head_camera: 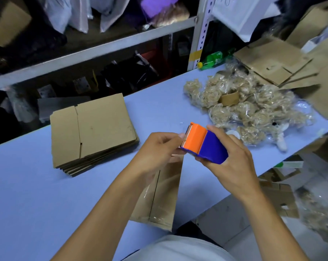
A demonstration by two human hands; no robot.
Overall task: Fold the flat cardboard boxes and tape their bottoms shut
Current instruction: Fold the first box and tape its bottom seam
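Right hand (232, 162) wraps the blue plastic body of an orange-and-blue handheld tape dispenser (202, 143), fingers curled round it, held up off the light blue bench (27, 185). Left hand (157, 147) pinches at the cutter end, thumb and fingertips closed on what looks like the clear tape end; the tape itself is too thin to make out. Directly below and toward the person from both hands lies the folded brown cardboard box (163, 191), bottom up, clear tape visible near its near end, centre seam running toward the body. Long axis of the seam goes near–far, roughly in line with the dispenser's pull. Left hand is nearer the seam's far end. Next move likely means dropping the tape end onto that seam. Stack of flat brown cardboard blanks (91, 129) sits well left, untouched.
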